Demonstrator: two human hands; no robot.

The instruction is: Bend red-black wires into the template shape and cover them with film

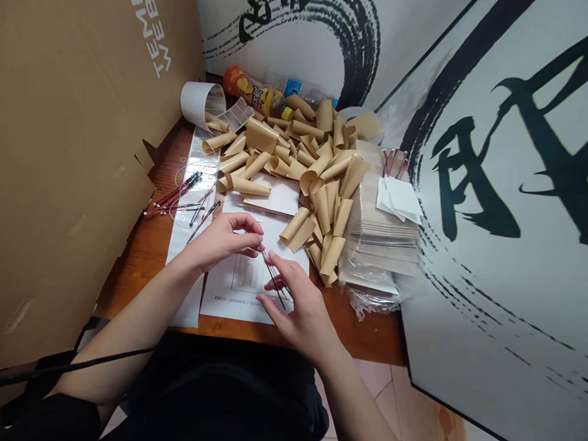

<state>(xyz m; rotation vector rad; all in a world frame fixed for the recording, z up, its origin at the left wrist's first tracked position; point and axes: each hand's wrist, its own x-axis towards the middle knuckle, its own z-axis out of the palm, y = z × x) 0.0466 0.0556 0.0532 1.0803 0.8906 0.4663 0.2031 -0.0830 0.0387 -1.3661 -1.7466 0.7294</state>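
Observation:
Between my hands, over a printed sheet (220,308) on the wooden table, is a small bundle of thin red and black wires (273,274). My left hand (231,239) pinches its upper end between thumb and fingertips. The lower part of the bundle runs along the fingers of my right hand (296,294), which is curled with thumb and index finger apart; how firmly it touches the wires is hard to see. More red and black wires (177,194) lie in loose bunches left of my left hand, on a strip of label sheet (195,161).
Many curled brown paper pieces (316,162) are heaped beyond my hands. Right of them stands a stack of flat packets (381,243) in clear plastic, with white slips (398,199) on top. A label roll (200,101) and bottles (261,96) sit behind. A tall cardboard box (78,125) walls the left side.

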